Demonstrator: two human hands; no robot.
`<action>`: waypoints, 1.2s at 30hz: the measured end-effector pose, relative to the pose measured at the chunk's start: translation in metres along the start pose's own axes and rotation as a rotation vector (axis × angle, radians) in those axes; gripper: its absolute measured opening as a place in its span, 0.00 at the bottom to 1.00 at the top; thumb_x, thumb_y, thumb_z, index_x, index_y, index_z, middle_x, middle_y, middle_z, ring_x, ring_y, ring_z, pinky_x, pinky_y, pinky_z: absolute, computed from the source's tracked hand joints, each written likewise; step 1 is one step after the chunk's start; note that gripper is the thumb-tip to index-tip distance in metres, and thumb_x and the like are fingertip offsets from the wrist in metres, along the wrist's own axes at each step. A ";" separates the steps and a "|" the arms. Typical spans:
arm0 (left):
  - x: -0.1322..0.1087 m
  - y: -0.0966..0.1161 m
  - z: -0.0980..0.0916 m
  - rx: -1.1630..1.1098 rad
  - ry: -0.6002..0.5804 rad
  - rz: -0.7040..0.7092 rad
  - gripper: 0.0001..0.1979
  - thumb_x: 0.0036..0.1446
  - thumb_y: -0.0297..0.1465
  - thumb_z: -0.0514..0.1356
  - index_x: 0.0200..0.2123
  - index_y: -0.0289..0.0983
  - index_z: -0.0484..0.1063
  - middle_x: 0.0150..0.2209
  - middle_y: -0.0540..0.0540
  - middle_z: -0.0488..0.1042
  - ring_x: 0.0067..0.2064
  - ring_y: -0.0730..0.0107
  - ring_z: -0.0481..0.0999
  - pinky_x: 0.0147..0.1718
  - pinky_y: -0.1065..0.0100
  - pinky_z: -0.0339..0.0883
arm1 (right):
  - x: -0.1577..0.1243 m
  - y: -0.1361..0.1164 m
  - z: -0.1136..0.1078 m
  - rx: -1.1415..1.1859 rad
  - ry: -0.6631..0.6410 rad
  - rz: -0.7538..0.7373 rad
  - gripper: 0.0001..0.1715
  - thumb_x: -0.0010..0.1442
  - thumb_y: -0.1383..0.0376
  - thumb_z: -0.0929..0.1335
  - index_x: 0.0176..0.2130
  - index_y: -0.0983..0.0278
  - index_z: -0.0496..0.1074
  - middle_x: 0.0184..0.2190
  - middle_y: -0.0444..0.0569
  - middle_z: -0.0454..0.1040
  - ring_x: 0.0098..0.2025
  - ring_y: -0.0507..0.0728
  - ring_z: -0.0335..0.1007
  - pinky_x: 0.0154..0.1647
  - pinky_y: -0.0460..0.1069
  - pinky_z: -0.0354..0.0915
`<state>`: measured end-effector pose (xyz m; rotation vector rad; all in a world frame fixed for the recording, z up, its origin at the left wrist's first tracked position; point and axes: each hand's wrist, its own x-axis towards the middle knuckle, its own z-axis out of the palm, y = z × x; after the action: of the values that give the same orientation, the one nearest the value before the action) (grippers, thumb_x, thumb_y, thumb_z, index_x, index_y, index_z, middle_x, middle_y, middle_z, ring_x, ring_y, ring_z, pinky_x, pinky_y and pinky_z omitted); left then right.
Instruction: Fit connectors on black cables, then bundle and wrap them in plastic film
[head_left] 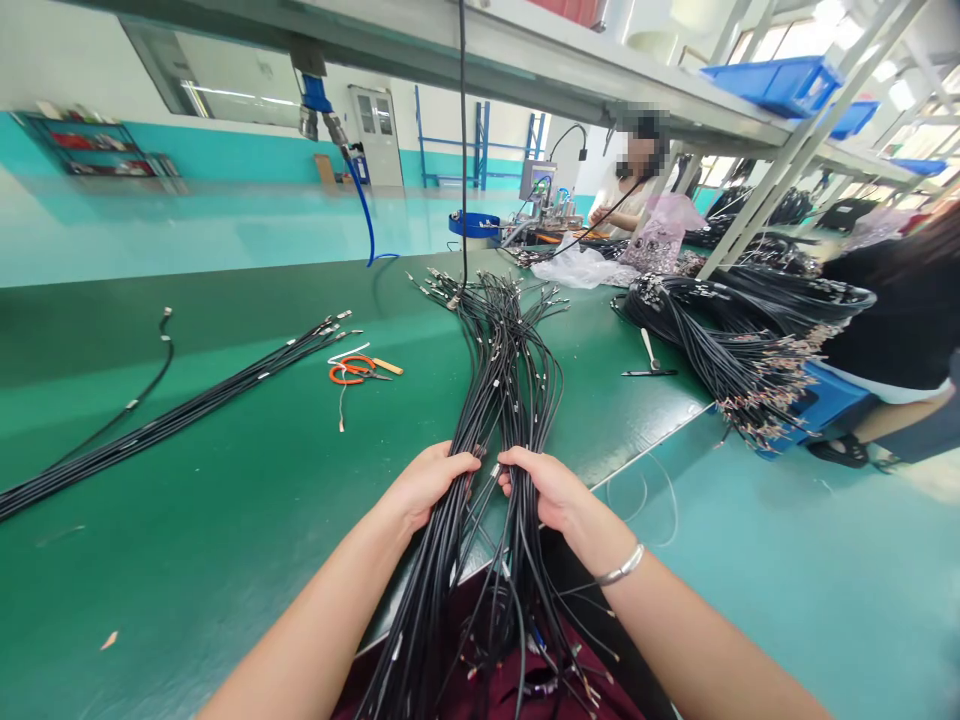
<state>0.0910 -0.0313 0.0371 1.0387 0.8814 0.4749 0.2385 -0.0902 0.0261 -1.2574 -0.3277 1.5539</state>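
My left hand [442, 478] is closed around the left part of a bundle of black cables [480, 390], its thumb laid across the top. My right hand [541, 485] grips the right part of the same bundle, and a narrow gap shows between the two parts. Small metal connectors tip the cables' far ends, which fan out on the green table [247, 560]. The near ends hang over the table's edge toward my lap, some with bare copper-coloured tips. A silver bracelet [622, 568] circles my right wrist.
Orange-handled scissors [351, 370] lie left of the bundle, with more black cables [187, 415] farther left. A large cable pile [720, 330] sits at the right, near a white spoon-like tool [649, 350]. Overhead runs a shelf [570, 60]. Two people [630, 195] are nearby.
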 end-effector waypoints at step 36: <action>0.000 0.002 0.003 -0.118 0.040 -0.068 0.11 0.47 0.20 0.60 0.37 0.24 0.69 0.33 0.32 0.74 0.30 0.65 0.75 0.31 0.69 0.72 | -0.007 0.002 -0.006 0.159 0.006 -0.047 0.12 0.47 0.70 0.70 0.34 0.74 0.71 0.26 0.51 0.72 0.26 0.51 0.68 0.28 0.45 0.66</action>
<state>0.0937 -0.0321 0.0391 0.8916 0.9109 0.4862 0.2416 -0.0991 0.0256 -1.1234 -0.2234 1.5052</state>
